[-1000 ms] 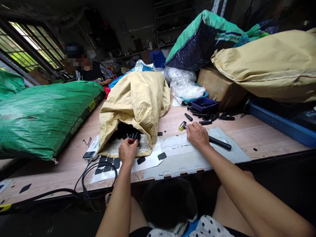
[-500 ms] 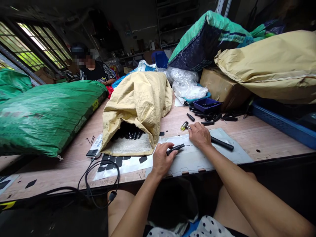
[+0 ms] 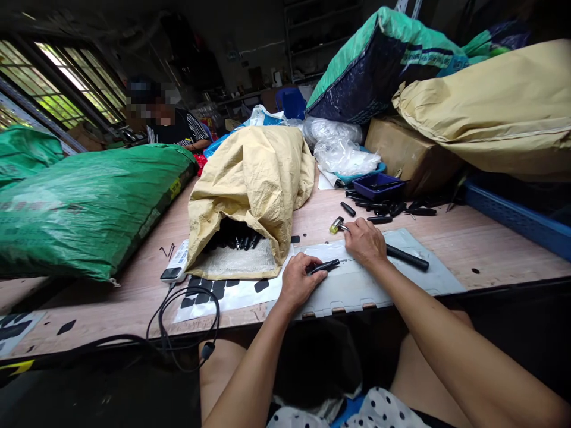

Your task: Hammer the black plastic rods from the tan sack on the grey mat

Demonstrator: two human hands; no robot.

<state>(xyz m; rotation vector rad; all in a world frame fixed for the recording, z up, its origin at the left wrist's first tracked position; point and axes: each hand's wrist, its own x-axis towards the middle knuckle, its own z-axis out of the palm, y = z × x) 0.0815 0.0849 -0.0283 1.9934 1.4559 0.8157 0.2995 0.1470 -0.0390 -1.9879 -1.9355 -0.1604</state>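
Observation:
My left hand is closed around a slim black plastic part and holds it just above the grey mat at the table's front edge. My right hand rests on the same mat, fingers curled over a small hammer with a yellow head; its long black handle sticks out to the right. Just left of my hands lies a tan sack with its mouth open, and several more black parts show inside.
A big green sack fills the table's left side. A blue tray, loose black parts, plastic bags, a cardboard box and stacked sacks crowd the back right. A phone with a black cable lies front left. Another person sits at the far left.
My left hand came out of the tan sack holding a black part and moved right onto the grey mat, close to my right hand. My right hand stayed on the hammer.

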